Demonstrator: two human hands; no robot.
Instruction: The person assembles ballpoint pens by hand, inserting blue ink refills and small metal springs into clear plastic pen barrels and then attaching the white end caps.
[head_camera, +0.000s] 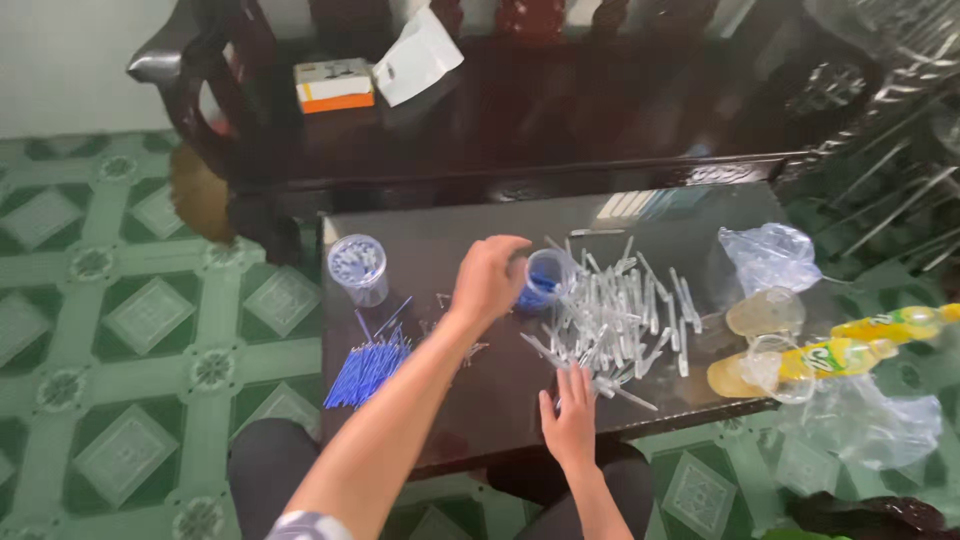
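So the left hand (487, 280) is out over the middle of the dark glossy worktop (440, 250), fingers wrapped round the rim of a small clear plastic cup (545, 278) that's got something blue in the bottom. The cup sits right at the left edge of a big messy pile of clear plastic tubes (615, 315), pretty much touching them. The right hand (570, 420) is flat on the near edge of the worktop, fingers spread and loose, not gripping anything, fingertips just reaching the near side of the tube pile.

Left of the hands there's a fanned bunch of thin blue sticks (368, 368), look like pen refills, and further back on the left a second clear round container (358, 268) standing upright on its own.

Off to the right: a crumpled clear plastic bag (772, 255), a couple of clear cups lying near it, and two bottles of yellow drink (850, 352) on their sides with yellow-green labels, plus more loose clear plastic at the near right corner.

Behind the worktop is a dark wooden bench (560, 110) with a small white box with an orange stripe along the bottom (335, 84) and a white pouch (418, 58) just right of it. Floor is green patterned tile (120, 320).
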